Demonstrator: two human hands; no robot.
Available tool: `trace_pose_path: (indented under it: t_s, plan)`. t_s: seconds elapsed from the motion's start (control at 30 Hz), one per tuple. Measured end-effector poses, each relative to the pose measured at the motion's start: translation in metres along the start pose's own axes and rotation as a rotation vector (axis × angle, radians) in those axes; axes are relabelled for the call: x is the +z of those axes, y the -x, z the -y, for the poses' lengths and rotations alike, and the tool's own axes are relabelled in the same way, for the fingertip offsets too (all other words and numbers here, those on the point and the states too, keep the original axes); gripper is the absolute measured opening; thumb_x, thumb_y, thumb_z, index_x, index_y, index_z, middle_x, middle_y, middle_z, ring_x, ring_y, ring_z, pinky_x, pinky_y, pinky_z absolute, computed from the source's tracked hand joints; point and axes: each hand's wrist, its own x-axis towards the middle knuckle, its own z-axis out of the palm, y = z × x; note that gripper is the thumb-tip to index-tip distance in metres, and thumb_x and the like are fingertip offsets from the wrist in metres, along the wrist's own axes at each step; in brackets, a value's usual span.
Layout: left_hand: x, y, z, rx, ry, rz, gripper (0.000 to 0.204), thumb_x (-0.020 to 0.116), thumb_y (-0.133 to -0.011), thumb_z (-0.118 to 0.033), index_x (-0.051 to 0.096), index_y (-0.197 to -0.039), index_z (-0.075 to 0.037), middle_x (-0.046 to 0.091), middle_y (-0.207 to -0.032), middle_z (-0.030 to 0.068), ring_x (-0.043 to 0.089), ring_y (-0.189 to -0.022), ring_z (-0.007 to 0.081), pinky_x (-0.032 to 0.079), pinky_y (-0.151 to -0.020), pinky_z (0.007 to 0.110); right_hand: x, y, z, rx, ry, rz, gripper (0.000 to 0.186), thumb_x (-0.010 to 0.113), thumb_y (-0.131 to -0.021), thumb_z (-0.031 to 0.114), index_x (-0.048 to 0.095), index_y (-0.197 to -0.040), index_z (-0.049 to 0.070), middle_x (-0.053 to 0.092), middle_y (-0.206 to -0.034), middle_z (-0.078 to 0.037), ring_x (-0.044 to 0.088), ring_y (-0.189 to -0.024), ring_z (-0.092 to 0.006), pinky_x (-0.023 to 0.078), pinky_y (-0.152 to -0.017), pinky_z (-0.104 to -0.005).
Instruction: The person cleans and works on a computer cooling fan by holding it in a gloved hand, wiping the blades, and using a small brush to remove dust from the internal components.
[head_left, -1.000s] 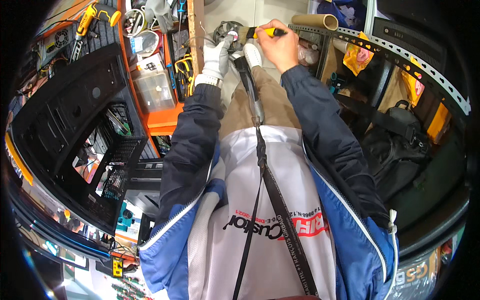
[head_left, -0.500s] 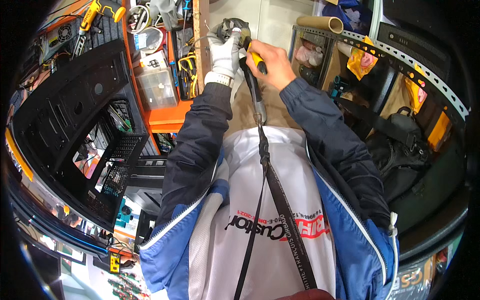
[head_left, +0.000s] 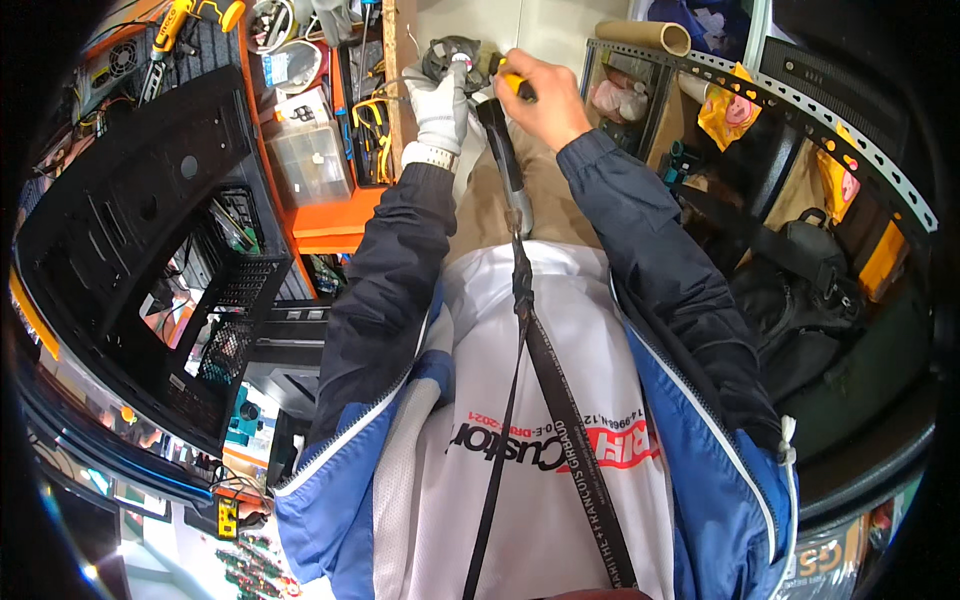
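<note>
My left hand (head_left: 437,108), in a whitish-grey glove, is closed on a dark, rounded part (head_left: 450,55) near the top of the head view. Its kind is not clear. Bare, my right hand (head_left: 548,98) is wrapped round a hand tool with a yellow and black handle (head_left: 515,83). The tool's working end cannot be made out, and it is close to the dark part's right side. Below and between the hands, a long black and grey object (head_left: 507,160) lies over my lap, near the end of a black strap (head_left: 522,290).
On the left stand a black computer case (head_left: 150,200) and an orange shelf (head_left: 325,225) with a clear plastic box (head_left: 308,165). A yellow power tool (head_left: 175,25) lies beyond. To the right are a perforated metal rack (head_left: 800,110), a cardboard tube (head_left: 640,37) and a black backpack (head_left: 810,270).
My right hand has shifted slightly up and turned, so less of the yellow and black handle shows. My left hand stays on the dark part, its wrist a little further left.
</note>
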Motion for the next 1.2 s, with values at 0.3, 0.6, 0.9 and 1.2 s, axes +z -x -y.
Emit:
trace_pose_path:
  t_s: [0.3,0.6,0.9,1.2]
  plan:
    - [-0.009,-0.003,0.003,0.023,0.071,0.094,0.044,0.084,-0.097,-0.004,0.05,-0.125,-0.006,0.069,-0.119,0.0099,0.07,-0.102,0.0167,0.062,-0.086,0.033,-0.046,-0.025,0.004,0.221,-0.075,-0.177,0.018,0.08,-0.088,0.021,0.082,-0.1,0.008,0.081,-0.089,-0.015,0.08,-0.082,-0.032,0.062,-0.081,-0.0399]
    - [-0.003,0.0,-0.022,0.112,-0.016,0.235,0.042,0.083,-0.097,-0.004,0.052,-0.124,-0.006,0.07,-0.119,0.0089,0.069,-0.104,0.0147,0.061,-0.088,0.031,-0.049,-0.047,-0.009,0.582,-0.402,0.035,0.013,0.082,-0.09,0.016,0.081,-0.093,0.004,0.079,-0.079,-0.012,0.077,-0.072,-0.0183,0.061,-0.067,-0.0346]
    - [-0.003,0.001,-0.026,0.055,0.305,0.25,0.036,0.08,-0.098,0.001,0.055,-0.122,-0.008,0.071,-0.116,0.0079,0.07,-0.1,0.015,0.061,-0.089,0.032,-0.035,-0.027,-0.019,0.933,-1.14,-0.11,0.007,0.071,-0.103,0.006,0.066,-0.107,0.003,0.077,-0.106,-0.015,0.079,-0.092,-0.0255,0.068,-0.086,-0.0406]
    - [-0.015,-0.001,-0.019,-0.032,-0.05,0.197,0.047,0.087,-0.095,-0.01,0.056,-0.129,-0.002,0.071,-0.121,0.0108,0.068,-0.101,0.0151,0.059,-0.089,0.032,-0.044,-0.011,-0.023,0.62,-1.197,-0.514,0.012,0.075,-0.104,0.009,0.07,-0.114,0.004,0.079,-0.11,-0.016,0.08,-0.101,-0.0292,0.067,-0.097,-0.0425]
